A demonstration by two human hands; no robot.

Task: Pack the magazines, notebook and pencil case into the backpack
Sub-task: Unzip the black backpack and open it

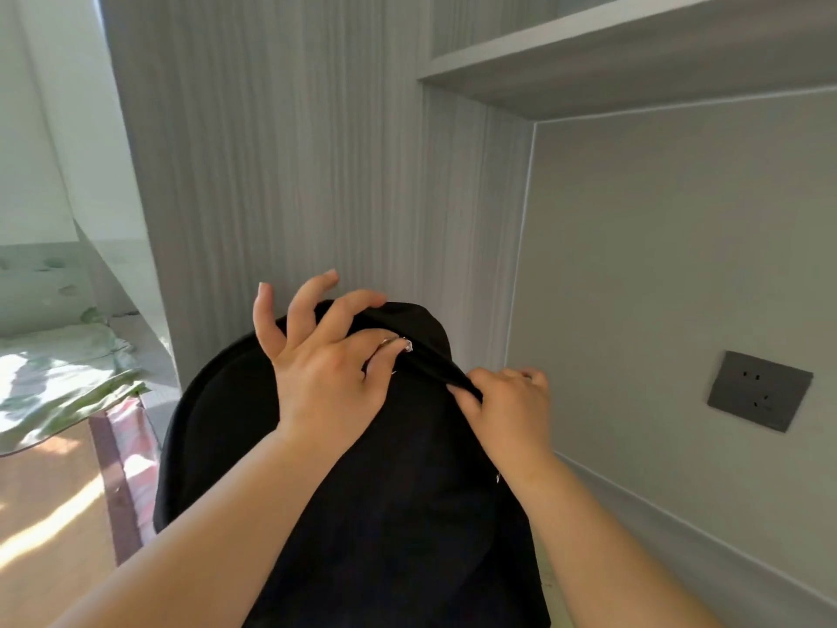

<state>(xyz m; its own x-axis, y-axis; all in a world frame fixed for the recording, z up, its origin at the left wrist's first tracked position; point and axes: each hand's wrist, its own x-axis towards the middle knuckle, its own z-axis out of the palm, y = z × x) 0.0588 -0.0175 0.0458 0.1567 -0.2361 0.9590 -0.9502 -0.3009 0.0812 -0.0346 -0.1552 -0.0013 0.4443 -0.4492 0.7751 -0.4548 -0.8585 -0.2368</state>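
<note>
Backpack (385, 514): one; left hand (326, 373), right hand (507, 401)

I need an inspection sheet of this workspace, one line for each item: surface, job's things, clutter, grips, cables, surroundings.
Surface: hidden under the backpack; cannot tell.
Job's things: black backpack stands upright in the middle; magazines, notebook, pencil case not in view.
Clutter: nothing seen.
Grips: left hand pinches a small silvery piece, likely the zipper pull, at the backpack's top, other fingers spread; right hand pinches the black fabric beside it.
Cables: nothing seen.
Surroundings: dark wall socket on the right panel; shelf above; green-patterned bedding at left.
</note>
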